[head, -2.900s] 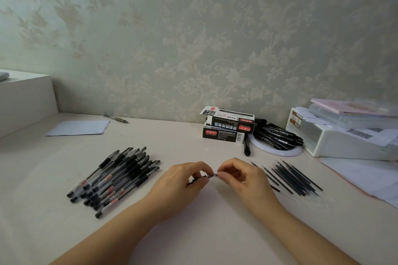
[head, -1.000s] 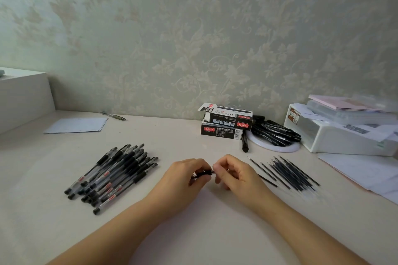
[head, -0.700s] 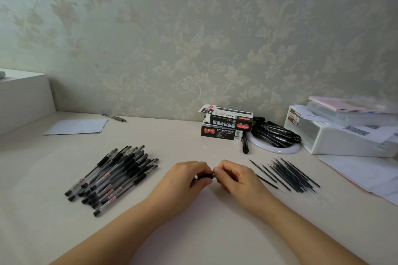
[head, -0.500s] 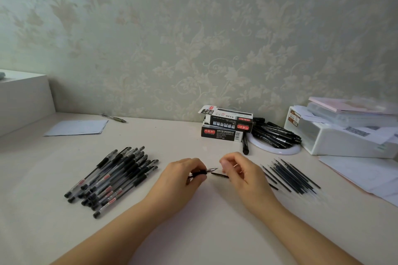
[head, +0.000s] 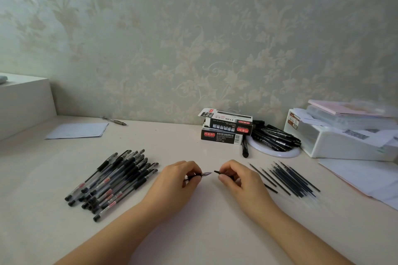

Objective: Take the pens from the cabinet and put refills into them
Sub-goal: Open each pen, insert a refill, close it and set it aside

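**Two pen parts, tip to tip, a small gap between**

Just below the middle of the frame, the left hand [head: 174, 180] pinches a pen [head: 197, 175], its pointed tip aimed right. The right hand [head: 234, 178] pinches a thin dark piece [head: 219, 172], seemingly a refill, its end aimed left. Both lie almost level along one line, ends apart. The next move looks like closing that gap straight along the shared axis. More pens [head: 114, 180] lie on the table [head: 193, 232] at left, loose refills [head: 288, 178] at right.
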The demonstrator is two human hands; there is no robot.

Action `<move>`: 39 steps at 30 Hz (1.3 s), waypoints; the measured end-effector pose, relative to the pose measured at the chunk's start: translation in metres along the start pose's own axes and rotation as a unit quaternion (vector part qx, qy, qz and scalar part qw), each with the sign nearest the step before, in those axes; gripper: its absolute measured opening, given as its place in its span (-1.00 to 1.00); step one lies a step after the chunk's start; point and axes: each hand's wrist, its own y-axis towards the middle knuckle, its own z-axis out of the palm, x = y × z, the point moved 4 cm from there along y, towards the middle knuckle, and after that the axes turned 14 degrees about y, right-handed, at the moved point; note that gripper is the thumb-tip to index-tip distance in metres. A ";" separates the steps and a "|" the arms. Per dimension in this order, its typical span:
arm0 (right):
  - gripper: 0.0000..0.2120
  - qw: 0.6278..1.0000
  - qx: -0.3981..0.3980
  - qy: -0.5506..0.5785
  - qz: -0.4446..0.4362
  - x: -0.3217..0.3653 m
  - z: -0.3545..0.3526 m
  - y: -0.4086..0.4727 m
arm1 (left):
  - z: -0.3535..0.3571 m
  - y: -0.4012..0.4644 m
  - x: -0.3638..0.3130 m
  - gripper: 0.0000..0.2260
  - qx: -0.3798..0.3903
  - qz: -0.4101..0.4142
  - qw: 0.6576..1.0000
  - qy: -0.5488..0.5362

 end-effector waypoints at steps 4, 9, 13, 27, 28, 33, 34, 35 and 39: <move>-0.91 0.995 -0.019 0.091 0.024 -0.001 -0.003 0.000 | 0.002 -0.001 0.000 -0.93 0.005 0.020 1.000 -0.004; -0.88 0.993 0.024 0.113 0.021 0.000 -0.001 -0.001 | 0.004 -0.002 -0.005 -0.93 0.008 0.046 0.999 -0.011; -0.88 0.991 0.040 0.127 0.015 0.002 0.000 -0.001 | 0.001 -0.002 -0.007 -0.92 0.005 0.054 0.998 -0.021; -0.93 0.979 0.084 0.171 0.071 -0.001 0.005 0.000 | -0.001 -0.002 -0.012 -0.90 0.030 0.030 0.999 -0.027; -0.93 0.977 0.088 0.179 0.075 -0.001 0.005 0.000 | -0.001 -0.001 -0.013 -0.89 0.035 0.027 0.999 -0.031; -0.93 0.970 0.102 0.204 0.083 0.001 0.004 -0.001 | 0.002 -0.002 -0.013 -0.91 0.061 -0.004 0.995 -0.073; -0.93 0.970 0.102 0.207 0.082 0.001 0.004 -0.001 | 0.003 -0.002 -0.013 -0.91 0.065 -0.007 0.995 -0.079; -0.93 0.969 0.101 0.211 0.081 0.001 0.004 0.000 | 0.004 -0.002 -0.013 -0.92 0.068 -0.009 0.994 -0.085; -0.95 0.969 0.106 0.211 0.078 0.000 0.004 0.000 | 0.005 -0.001 -0.014 -0.92 0.066 -0.019 0.993 -0.100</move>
